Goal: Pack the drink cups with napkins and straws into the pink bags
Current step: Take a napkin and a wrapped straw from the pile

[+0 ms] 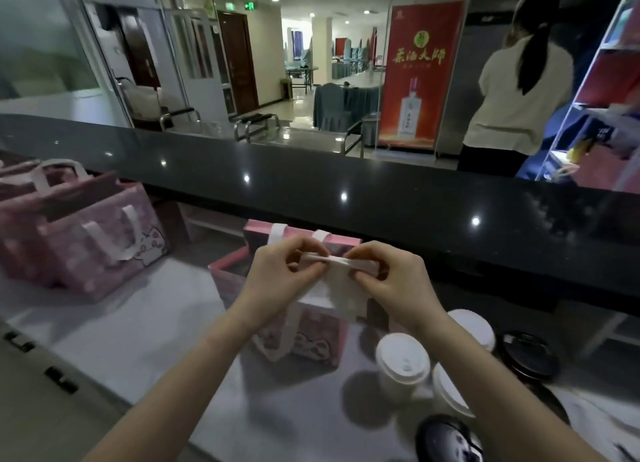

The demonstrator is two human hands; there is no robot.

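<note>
Both hands are up over the open pink bag. The left hand (pixel 285 271) has its fingers pinched on the top edge of a white napkin (pixel 341 288), and the right hand (pixel 391 281) is pinching the same edge from the other side. There's a thin white strip along that top edge, could be a wrapped straw but I honestly can't tell, it's too blurry. The napkin hangs down between the hands, right above the pink bag (pixel 304 326), which stands upright on the pale worktop (pixel 145 323) with its white handles up.

Just right of the bag are three white-lidded drink cups (pixel 401 361) clustered together, the back one partly behind the right forearm. Near those are a couple of dark round lids (pixel 528 354). Off to the left, well apart, more pink bags (pixel 86 240) are lined up against the black raised counter (pixel 346 191).
</note>
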